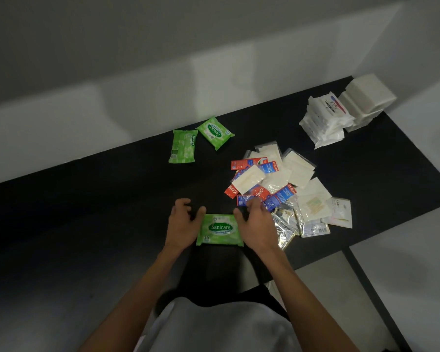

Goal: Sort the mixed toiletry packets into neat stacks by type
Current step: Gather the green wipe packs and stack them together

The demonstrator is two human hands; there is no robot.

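Observation:
A green Sanicare wipes pack (220, 229) lies flat on the black table (87, 212) near its front edge. My left hand (182, 224) rests against the pack's left side and my right hand (255, 224) against its right side, fingers spread. Two more green wipes packs, one (183, 146) face down and one (216, 133) tilted, lie farther back. A mixed heap of red-and-blue Colgate sachets (259, 193), cream packets (294, 168) and silvery sachets (290, 224) sits to the right of my hands.
At the table's far right corner stands a stack of white Dove bars (325, 120) beside a stack of plain white packets (366, 100). A pale wall runs behind the table. The table's right edge drops to a light floor.

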